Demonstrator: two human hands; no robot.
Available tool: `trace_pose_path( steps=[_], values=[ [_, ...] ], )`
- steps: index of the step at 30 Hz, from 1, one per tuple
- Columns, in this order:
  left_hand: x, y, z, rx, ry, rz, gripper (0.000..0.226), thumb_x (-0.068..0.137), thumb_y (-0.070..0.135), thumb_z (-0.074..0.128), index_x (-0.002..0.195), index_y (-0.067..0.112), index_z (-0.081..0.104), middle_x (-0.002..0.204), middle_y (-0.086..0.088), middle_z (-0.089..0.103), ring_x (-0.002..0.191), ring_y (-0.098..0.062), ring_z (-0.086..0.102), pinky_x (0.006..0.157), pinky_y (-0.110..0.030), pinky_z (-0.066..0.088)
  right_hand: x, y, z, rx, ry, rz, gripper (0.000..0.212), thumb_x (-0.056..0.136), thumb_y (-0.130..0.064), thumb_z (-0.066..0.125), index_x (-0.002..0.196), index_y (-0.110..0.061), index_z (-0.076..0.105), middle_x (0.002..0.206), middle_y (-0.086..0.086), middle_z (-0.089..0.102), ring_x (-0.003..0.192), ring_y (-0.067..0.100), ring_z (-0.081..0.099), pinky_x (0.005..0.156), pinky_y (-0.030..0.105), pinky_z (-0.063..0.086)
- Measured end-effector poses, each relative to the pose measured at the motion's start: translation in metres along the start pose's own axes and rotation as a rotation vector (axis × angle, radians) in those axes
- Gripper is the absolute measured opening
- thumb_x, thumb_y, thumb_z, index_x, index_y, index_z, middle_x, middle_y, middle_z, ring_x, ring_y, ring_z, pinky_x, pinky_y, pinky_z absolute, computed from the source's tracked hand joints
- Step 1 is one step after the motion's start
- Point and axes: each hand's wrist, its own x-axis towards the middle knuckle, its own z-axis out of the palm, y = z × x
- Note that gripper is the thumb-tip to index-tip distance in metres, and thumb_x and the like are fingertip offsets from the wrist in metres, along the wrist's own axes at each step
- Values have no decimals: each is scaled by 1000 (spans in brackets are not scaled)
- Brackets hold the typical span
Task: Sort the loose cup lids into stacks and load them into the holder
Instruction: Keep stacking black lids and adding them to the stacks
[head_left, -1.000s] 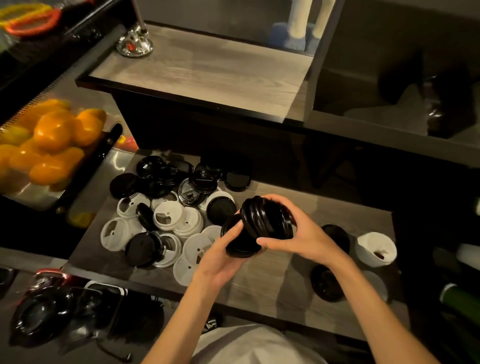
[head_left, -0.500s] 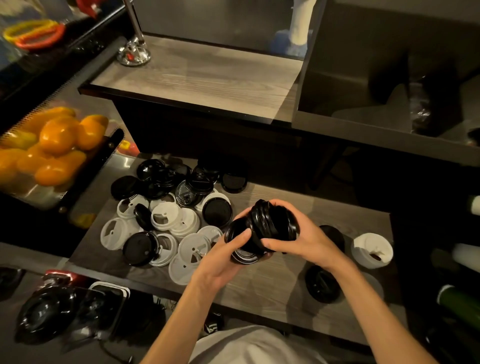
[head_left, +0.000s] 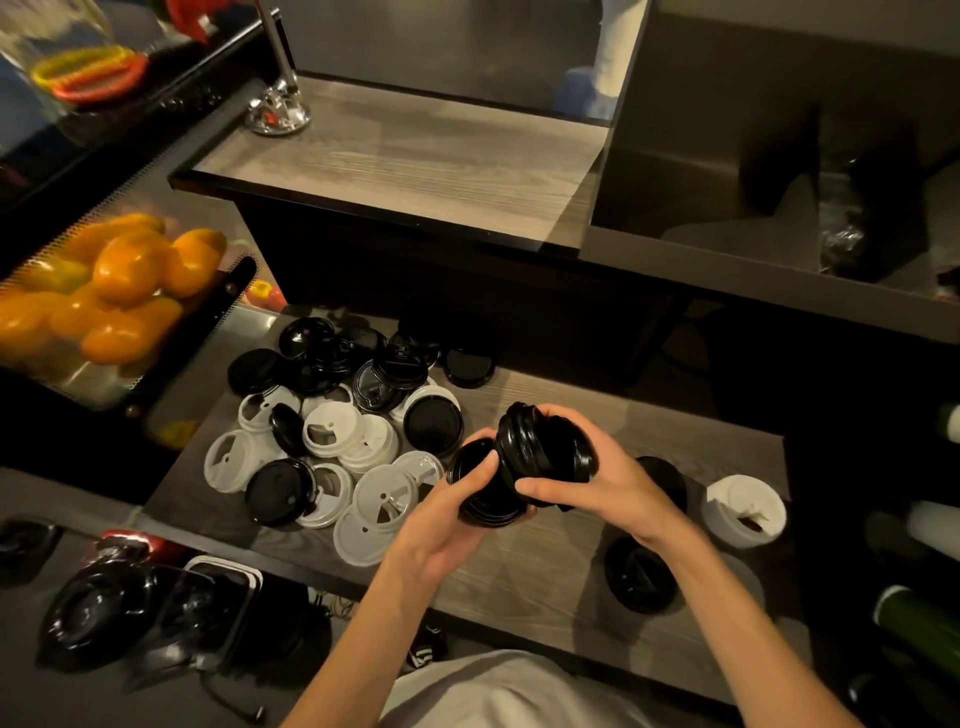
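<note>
Both hands grip black lids beside the loose pile (head_left: 332, 431): right hand (head_left: 613, 478) tilts its stack (head_left: 540, 457) closer onto the left hand (head_left: 441, 525)'s lid (head_left: 480, 493), now nearly nested; stacking continues.

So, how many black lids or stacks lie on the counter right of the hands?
2. The far black stack sits beyond the right hand, partly hidden by it; the near black stack lies closer to the front edge of the counter.

Dim room, grey wood-grain counter (head_left: 405, 161), dark cabinets (head_left: 779, 104).
</note>
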Motion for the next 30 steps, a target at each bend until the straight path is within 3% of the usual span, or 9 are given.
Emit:
trace_pose_path(
  steps=[7,16,20,24,30],
  values=[
    [0,1,2,28,-3,8,64,88,36,76,143,17,50,147,-18,53,130,-32,57,99,-48,53,-2,-3,-14,-119,-62,-34,84,68,-36,96,140,-41,53,141,-17,57,131,3,55,111,40,50],
    [-2,0,4,43,-42,71,65,95,32,68,151,11,41,151,-23,47,138,-37,49,100,-44,52,-1,-15,-15,-410,-100,-102,88,60,-59,94,135,-54,48,134,-30,46,129,-6,46,111,38,45],
    [-6,1,8,31,-43,57,81,85,41,79,149,7,43,144,-21,56,130,-32,58,96,-38,54,0,-19,-11,-427,-69,-136,89,58,-73,85,137,-56,47,134,-32,42,129,-7,44,110,40,46],
    [-5,1,6,-25,-24,31,90,79,46,83,150,6,43,147,-22,53,130,-33,57,100,-42,52,0,-23,-9,-330,-28,-180,82,65,-62,87,138,-48,53,134,-25,48,130,-2,48,109,36,48],
    [-7,2,5,-65,-50,30,68,82,44,80,139,12,59,138,-18,58,123,-30,55,95,-40,49,-7,-22,-9,-177,0,-223,60,87,-50,76,141,-37,55,140,-14,57,134,10,54,109,45,50]
  ],
)
